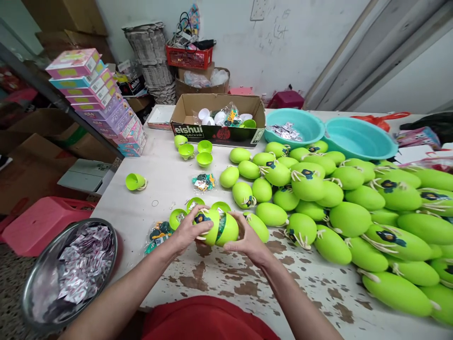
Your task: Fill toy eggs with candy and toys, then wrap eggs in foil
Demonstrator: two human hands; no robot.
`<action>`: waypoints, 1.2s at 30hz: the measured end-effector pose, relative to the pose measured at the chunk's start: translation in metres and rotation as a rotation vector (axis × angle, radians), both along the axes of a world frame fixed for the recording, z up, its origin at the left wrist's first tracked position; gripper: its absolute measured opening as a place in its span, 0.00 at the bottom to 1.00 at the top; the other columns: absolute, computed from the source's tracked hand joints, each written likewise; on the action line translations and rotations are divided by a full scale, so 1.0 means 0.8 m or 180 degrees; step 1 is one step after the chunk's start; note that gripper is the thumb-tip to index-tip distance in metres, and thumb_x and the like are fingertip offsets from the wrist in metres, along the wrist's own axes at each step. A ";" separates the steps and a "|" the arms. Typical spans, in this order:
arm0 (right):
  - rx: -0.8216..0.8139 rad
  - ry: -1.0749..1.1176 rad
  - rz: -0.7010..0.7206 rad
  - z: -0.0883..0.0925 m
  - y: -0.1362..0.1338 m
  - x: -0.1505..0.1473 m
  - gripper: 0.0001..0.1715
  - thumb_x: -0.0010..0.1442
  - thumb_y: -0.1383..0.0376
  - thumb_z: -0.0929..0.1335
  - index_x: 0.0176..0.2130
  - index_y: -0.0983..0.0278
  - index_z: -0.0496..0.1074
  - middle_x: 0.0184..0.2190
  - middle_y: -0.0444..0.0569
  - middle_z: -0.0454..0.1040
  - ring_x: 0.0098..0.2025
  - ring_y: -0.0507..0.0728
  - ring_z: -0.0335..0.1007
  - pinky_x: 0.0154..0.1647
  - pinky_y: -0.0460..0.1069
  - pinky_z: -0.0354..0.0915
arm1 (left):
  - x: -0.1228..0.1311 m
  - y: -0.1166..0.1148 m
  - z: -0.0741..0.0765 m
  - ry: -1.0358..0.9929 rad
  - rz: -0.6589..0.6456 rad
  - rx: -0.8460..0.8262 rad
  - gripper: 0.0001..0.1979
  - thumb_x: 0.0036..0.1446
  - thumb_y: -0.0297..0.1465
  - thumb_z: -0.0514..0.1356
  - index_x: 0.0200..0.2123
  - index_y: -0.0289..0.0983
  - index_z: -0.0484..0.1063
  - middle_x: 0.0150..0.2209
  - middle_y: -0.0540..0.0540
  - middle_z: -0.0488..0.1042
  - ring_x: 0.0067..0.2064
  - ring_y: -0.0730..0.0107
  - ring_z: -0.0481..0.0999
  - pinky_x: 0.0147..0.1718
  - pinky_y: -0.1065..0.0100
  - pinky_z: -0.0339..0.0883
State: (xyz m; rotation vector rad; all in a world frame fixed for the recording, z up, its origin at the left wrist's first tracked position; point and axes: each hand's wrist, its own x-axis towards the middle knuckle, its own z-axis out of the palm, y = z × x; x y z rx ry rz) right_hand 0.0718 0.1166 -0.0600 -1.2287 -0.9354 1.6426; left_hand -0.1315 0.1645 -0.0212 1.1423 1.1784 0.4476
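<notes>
From where I stand, the egg (pixel 230 230) is up in front of the person's red top (pixel 208 318), just above the near part of the table (pixel 198 302), held between both hands. The left hand (pixel 187 232) grips the half with the dark blue figure (pixel 201 218), thumb laid across its front. The right hand (pixel 247 240) is curved round the outer end of the other half, thumb low on the shell. The two halves stand slightly apart, and a dark green packet (pixel 221 225) shows in the gap.

Just behind the hands sit some open green cups (pixel 177 219); small silvery sachets lie in at least two of them. Clear bags (pixel 160 235) of green and orange parts lie near the left wrist, and another bag (pixel 203 182) lies farther back, before a group of four cups (pixel 204 160). One more cup (pixel 135 182) lies on its side, well apart to the left.

The right of the table is heaped with green eggs (pixel 350 218), many with pale cords. At the back stand a carton (pixel 198 136) of shells and two turquoise basins (pixel 361 146), the left one holding sachets. A steel bowl (pixel 30 288) of sachets sits beside the table's left edge.
</notes>
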 end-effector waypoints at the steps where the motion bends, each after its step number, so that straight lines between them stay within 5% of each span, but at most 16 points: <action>1: -0.0045 0.0246 -0.0113 -0.004 -0.003 -0.001 0.57 0.31 0.59 0.82 0.57 0.60 0.60 0.53 0.52 0.69 0.51 0.63 0.69 0.50 0.55 0.67 | 0.002 -0.005 -0.001 -0.0081 0.0075 -0.0140 0.29 0.52 0.44 0.62 0.56 0.44 0.62 0.43 0.47 0.71 0.32 0.66 0.74 0.25 0.69 0.69; 3: -0.0150 0.0442 -0.0221 -0.010 -0.010 -0.005 0.56 0.32 0.57 0.82 0.56 0.60 0.61 0.50 0.52 0.71 0.47 0.62 0.70 0.46 0.55 0.69 | 0.006 -0.012 -0.003 -0.0098 0.0003 -0.0076 0.29 0.52 0.44 0.62 0.56 0.45 0.62 0.43 0.47 0.70 0.34 0.66 0.74 0.28 0.67 0.70; 8: -0.0207 0.0243 0.0010 -0.006 -0.019 -0.007 0.51 0.33 0.59 0.82 0.53 0.61 0.63 0.45 0.48 0.73 0.42 0.60 0.71 0.41 0.53 0.69 | 0.005 -0.018 0.004 0.0492 -0.0501 0.1242 0.26 0.48 0.35 0.66 0.53 0.43 0.68 0.49 0.47 0.70 0.49 0.61 0.69 0.51 0.63 0.64; 14: -0.0174 0.0485 0.0001 0.008 -0.026 -0.005 0.52 0.36 0.58 0.81 0.56 0.59 0.61 0.47 0.49 0.72 0.44 0.61 0.71 0.42 0.53 0.69 | -0.007 -0.019 0.012 0.0482 -0.1113 0.1504 0.28 0.51 0.35 0.65 0.56 0.44 0.65 0.53 0.46 0.68 0.52 0.59 0.69 0.54 0.61 0.62; 20: -0.0126 0.0407 0.0003 0.012 -0.025 -0.006 0.47 0.36 0.57 0.81 0.53 0.60 0.65 0.44 0.47 0.73 0.45 0.61 0.70 0.44 0.54 0.68 | -0.012 -0.017 0.006 0.0171 -0.1207 0.1895 0.26 0.49 0.33 0.65 0.53 0.43 0.66 0.56 0.44 0.67 0.58 0.56 0.66 0.60 0.59 0.57; 24: -0.0314 0.0455 0.0149 0.017 -0.023 -0.005 0.44 0.37 0.57 0.81 0.52 0.60 0.67 0.41 0.47 0.74 0.43 0.61 0.71 0.43 0.53 0.69 | -0.010 -0.013 0.015 0.0239 -0.1158 0.1436 0.22 0.50 0.36 0.64 0.50 0.43 0.69 0.51 0.46 0.70 0.52 0.58 0.69 0.55 0.58 0.62; 28: -0.0653 0.0575 0.0116 0.019 -0.024 -0.011 0.45 0.41 0.53 0.79 0.54 0.58 0.64 0.46 0.50 0.73 0.41 0.63 0.74 0.35 0.54 0.72 | -0.006 -0.011 0.017 0.0162 -0.1058 0.0755 0.24 0.50 0.39 0.64 0.51 0.43 0.68 0.41 0.49 0.71 0.38 0.66 0.72 0.36 0.66 0.71; 32: -0.0861 0.0834 -0.0006 0.021 -0.028 -0.016 0.53 0.43 0.46 0.77 0.60 0.51 0.54 0.56 0.53 0.65 0.39 0.63 0.76 0.30 0.55 0.75 | -0.001 -0.014 0.009 -0.0218 -0.0391 -0.0219 0.27 0.53 0.44 0.62 0.55 0.45 0.62 0.34 0.51 0.67 0.25 0.73 0.71 0.15 0.76 0.63; 36: -0.0488 0.0500 0.0223 0.028 -0.032 -0.008 0.59 0.35 0.57 0.82 0.58 0.55 0.53 0.45 0.48 0.71 0.32 0.57 0.75 0.24 0.49 0.71 | 0.007 -0.024 0.017 -0.0478 -0.0189 -0.0894 0.28 0.54 0.47 0.61 0.55 0.45 0.60 0.31 0.51 0.71 0.20 0.72 0.73 0.10 0.78 0.59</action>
